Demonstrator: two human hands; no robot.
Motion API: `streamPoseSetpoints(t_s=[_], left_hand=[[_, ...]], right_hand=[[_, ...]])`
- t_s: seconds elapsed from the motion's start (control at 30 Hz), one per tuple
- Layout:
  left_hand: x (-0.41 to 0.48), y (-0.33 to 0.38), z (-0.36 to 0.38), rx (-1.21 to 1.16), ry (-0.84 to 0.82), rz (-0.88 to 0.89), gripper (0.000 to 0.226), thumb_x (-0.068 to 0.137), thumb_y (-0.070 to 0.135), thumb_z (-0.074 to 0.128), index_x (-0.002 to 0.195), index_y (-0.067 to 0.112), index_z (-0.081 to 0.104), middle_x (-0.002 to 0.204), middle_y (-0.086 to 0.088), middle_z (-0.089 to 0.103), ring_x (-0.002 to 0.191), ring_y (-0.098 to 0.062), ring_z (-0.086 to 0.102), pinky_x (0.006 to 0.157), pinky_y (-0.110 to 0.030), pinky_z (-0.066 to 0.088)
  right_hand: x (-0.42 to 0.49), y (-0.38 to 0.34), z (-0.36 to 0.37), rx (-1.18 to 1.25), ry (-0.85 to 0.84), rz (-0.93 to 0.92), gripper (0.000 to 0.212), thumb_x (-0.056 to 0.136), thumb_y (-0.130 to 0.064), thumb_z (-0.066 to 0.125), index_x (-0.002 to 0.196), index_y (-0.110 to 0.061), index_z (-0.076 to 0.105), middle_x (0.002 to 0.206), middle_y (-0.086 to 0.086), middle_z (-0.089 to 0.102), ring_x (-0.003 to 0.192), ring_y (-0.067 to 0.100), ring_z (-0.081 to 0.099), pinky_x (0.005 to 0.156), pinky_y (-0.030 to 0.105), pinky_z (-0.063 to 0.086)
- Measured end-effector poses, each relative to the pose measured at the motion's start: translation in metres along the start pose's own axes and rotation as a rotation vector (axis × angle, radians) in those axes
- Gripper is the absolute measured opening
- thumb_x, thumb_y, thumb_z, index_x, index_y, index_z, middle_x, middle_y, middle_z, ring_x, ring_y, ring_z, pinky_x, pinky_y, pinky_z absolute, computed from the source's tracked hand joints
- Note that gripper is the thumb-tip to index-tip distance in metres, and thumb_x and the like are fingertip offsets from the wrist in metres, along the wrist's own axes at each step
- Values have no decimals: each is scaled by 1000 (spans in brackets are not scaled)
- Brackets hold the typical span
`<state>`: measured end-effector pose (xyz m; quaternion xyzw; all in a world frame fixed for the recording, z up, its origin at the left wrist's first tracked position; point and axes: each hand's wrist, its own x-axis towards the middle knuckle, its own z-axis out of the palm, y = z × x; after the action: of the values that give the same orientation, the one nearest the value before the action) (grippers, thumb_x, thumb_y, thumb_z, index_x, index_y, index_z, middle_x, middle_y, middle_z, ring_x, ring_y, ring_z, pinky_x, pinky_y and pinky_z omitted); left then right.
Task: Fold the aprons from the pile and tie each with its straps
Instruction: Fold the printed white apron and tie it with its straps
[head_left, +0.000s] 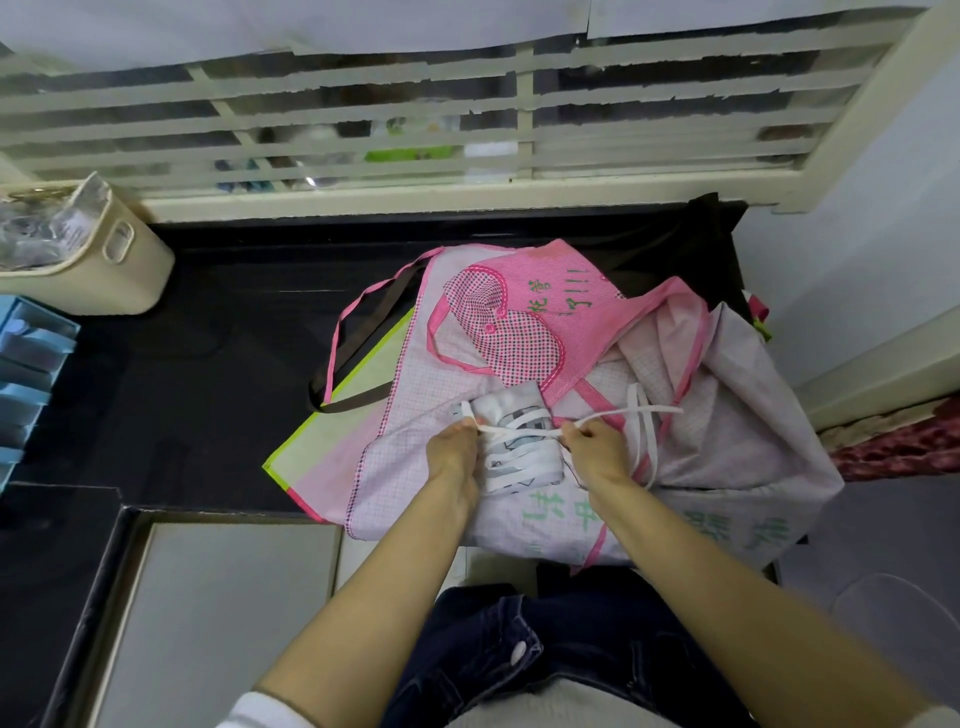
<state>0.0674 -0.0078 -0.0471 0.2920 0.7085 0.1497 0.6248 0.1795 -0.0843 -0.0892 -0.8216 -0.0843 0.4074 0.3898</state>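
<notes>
A small folded white apron bundle (519, 441) lies on top of a pile of pink and white aprons (550, 332) on the dark counter. White straps (524, 432) wrap across the bundle. My left hand (454, 452) pinches a strap at the bundle's left side. My right hand (595, 447) pinches the strap on the right, and loose strap ends (649, 410) trail out to the right of it. The top pink apron shows a checked pocket and green printed characters.
A green-edged bag with brown handles (343, 410) lies under the pile on the black counter (218, 332). A cream basket (104, 265) stands at the back left, blue trays (26, 364) at the left edge, a taped window behind.
</notes>
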Motion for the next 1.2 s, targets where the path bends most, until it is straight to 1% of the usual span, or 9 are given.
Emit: streamPoseSetpoints(t_s=[0.1, 0.2, 0.27, 0.4, 0.53, 0.87, 0.97, 1.07, 1.2], left_hand=[[3, -6, -2, 89, -52, 312, 25, 98, 17, 46, 86, 8, 66, 68, -1, 54, 66, -16, 49, 61, -28, 47], [6, -3, -9, 326, -112, 712, 30, 97, 15, 49, 68, 12, 51, 62, 3, 48, 61, -10, 42, 59, -22, 35], [5, 2, -7, 328, -157, 810, 29, 98, 13, 47, 70, 8, 51, 66, -4, 53, 63, -10, 44, 59, -19, 36], [-1, 11, 7, 111, -313, 783, 29, 101, 9, 39, 75, 7, 52, 71, -4, 61, 66, -7, 56, 69, -17, 44], [0, 8, 9, 68, -409, 773, 30, 101, 10, 39, 71, 9, 43, 54, 4, 45, 50, -5, 38, 54, -15, 35], [19, -31, -17, 376, -477, 728, 30, 100, 10, 42, 70, 13, 44, 61, 2, 43, 53, -1, 36, 55, -13, 34], [21, -32, -17, 447, -474, 722, 30, 100, 10, 43, 70, 15, 45, 62, 0, 45, 52, 0, 37, 55, -12, 34], [21, -29, -16, 484, -463, 719, 30, 99, 9, 43, 71, 18, 48, 62, -1, 47, 51, 1, 38, 55, -14, 35], [19, -32, -10, 500, -545, 697, 23, 100, 7, 41, 91, 17, 60, 62, 2, 44, 53, 2, 39, 57, -13, 36]], right_hand=[[-4, -2, -5, -17, 28, -146, 31, 96, -11, 48, 67, -2, 48, 60, 3, 44, 57, 14, 41, 59, 23, 36], [-7, -8, -13, -119, 40, -437, 26, 95, -9, 50, 72, 2, 47, 63, 10, 50, 58, 16, 43, 54, 20, 31], [-9, -12, -14, -169, 13, -579, 20, 94, -12, 53, 80, 2, 55, 71, 11, 58, 64, 17, 50, 56, 16, 33], [-17, -29, -8, -82, 13, -611, 13, 94, -9, 53, 84, -4, 60, 75, 0, 57, 65, 1, 48, 60, 7, 35], [-6, -32, -5, 278, -67, -302, 16, 95, -8, 51, 84, 3, 58, 76, 16, 60, 70, 16, 55, 72, 30, 46], [17, 8, -21, 281, 55, 51, 28, 97, -7, 48, 70, 0, 53, 60, 6, 52, 51, 10, 53, 44, 11, 47], [14, 0, -31, 213, -31, -111, 23, 95, -5, 51, 72, -2, 54, 63, 5, 55, 56, 8, 56, 52, 13, 50], [5, -22, -44, -142, -152, -387, 24, 93, -11, 56, 72, 1, 54, 63, 1, 57, 53, -4, 56, 58, 6, 39], [1, -49, -40, -283, -214, -600, 25, 88, -15, 63, 71, 2, 54, 64, 11, 54, 59, 12, 46, 55, 15, 33]])
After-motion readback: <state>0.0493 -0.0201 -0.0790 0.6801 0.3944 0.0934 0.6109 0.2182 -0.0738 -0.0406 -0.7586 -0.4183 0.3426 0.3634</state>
